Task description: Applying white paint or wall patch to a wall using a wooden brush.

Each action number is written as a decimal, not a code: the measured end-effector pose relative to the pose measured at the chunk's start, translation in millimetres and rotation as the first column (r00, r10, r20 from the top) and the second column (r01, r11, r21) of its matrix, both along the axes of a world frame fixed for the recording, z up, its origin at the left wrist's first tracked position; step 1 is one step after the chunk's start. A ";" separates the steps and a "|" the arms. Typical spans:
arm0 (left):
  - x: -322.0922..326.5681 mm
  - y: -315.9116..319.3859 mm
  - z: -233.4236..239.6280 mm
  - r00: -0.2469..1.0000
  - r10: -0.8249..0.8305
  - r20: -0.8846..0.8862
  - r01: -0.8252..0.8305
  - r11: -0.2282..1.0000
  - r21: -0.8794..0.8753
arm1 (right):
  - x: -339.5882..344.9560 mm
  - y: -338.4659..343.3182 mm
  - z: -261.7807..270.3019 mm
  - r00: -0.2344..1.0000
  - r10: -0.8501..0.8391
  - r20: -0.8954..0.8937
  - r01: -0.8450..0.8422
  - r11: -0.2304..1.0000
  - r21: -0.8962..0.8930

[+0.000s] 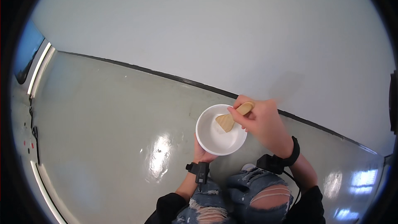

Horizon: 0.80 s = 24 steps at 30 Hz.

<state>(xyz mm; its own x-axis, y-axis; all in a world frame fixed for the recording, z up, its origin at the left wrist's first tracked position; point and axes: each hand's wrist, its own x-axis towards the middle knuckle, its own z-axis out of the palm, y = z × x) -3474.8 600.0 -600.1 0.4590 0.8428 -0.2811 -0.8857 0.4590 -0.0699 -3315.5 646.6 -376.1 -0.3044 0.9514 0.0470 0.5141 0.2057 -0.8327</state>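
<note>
My left hand [203,151] holds a round white bowl [221,144] from below and its left side, above the floor. Its fingers are mostly hidden beneath the bowl. In my right hand [259,119] is a wooden-handled brush [226,122], gripped by its handle, with its wide end angled down into the bowl. The pale tip of the brush lies over the bowl's inner bottom; whether it touches there I cannot tell. The bowl's inside looks white, and its contents, if any, cannot be made out.
A plain pale wall [199,28] rises in front, with a dark baseboard strip [186,81] along its foot. Glossy grey-green floor [108,124] reflects light. A blue object [28,51] stands at the far left. A cable [297,189] hangs from the black device on my right wrist.
</note>
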 end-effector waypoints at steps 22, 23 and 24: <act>-1.8 3.0 7.7 0.956 -0.104 0.274 0.111 0.994 -0.012 | 75.9 -91.9 -32.4 0.992 -0.050 -0.115 0.109 0.798 0.593; -1.8 3.7 5.1 0.950 -0.122 0.286 0.130 0.991 -0.010 | 75.0 -103.1 -41.4 0.992 -0.069 -0.103 0.117 0.795 0.595; 0.7 3.2 5.6 0.962 -0.126 0.243 0.137 0.990 -0.029 | 72.2 -116.6 -48.1 0.991 -0.095 -0.097 0.135 0.772 0.622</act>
